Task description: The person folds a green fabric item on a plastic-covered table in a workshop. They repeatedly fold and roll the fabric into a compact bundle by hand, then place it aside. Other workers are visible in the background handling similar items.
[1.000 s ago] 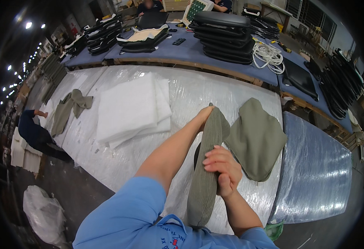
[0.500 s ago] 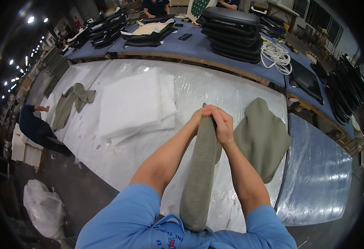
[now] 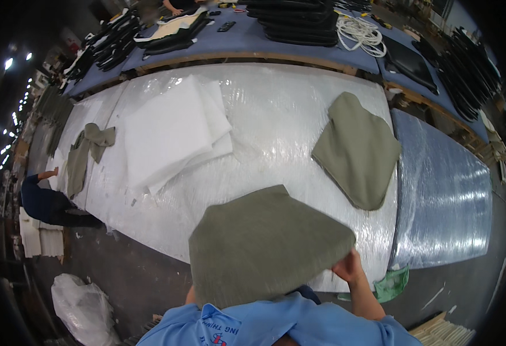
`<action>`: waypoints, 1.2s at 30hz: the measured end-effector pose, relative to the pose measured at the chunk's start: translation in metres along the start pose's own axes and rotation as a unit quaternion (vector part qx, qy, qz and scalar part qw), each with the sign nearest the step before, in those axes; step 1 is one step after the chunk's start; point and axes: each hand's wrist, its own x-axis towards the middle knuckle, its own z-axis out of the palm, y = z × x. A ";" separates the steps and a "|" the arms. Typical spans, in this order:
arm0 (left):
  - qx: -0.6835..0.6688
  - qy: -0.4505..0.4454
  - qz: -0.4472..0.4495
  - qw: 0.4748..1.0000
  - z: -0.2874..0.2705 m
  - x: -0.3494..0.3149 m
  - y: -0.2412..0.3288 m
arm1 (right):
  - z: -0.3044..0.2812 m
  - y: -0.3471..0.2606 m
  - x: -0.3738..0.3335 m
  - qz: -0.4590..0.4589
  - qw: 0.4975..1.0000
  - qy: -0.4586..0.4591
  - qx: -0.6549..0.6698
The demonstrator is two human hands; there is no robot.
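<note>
A padded grey-green fabric cushion (image 3: 264,248) is tilted up in front of my body, its broad face showing. My right hand (image 3: 350,266) grips its right corner, with the thumb and fingers at the edge. Of my left arm, only a bit of forearm (image 3: 190,295) shows at the cushion's lower left; the left hand itself is hidden behind the cushion. Another grey-green fabric piece (image 3: 360,153) lies flat on the plastic-covered table (image 3: 276,127), ahead and to the right. To the left is a stack of white wadding sheets (image 3: 169,132).
A crumpled grey-green cloth (image 3: 85,153) lies at the table's left end, near a person (image 3: 48,199). Behind runs a blue-topped bench (image 3: 218,43) with black cushions (image 3: 293,23) and a white rope coil (image 3: 360,34). A plastic-wrapped bundle (image 3: 85,308) sits on the floor.
The cushion has turned from edge-on to broad face up. My hands have parted from its far end and come back towards my body, the right one to its right corner.
</note>
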 end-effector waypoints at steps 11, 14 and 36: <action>-0.199 -0.242 -0.119 0.942 -0.041 -0.090 -0.088 | 0.163 -0.096 0.116 -0.402 0.909 0.049 -0.103; -0.213 -0.281 -0.117 0.928 -0.060 -0.105 -0.085 | 0.188 -0.104 0.140 -0.411 0.903 0.078 -0.097; 0.526 -0.228 0.451 0.684 0.007 -0.317 -0.026 | 0.246 -0.091 0.198 -0.364 0.878 0.152 -0.269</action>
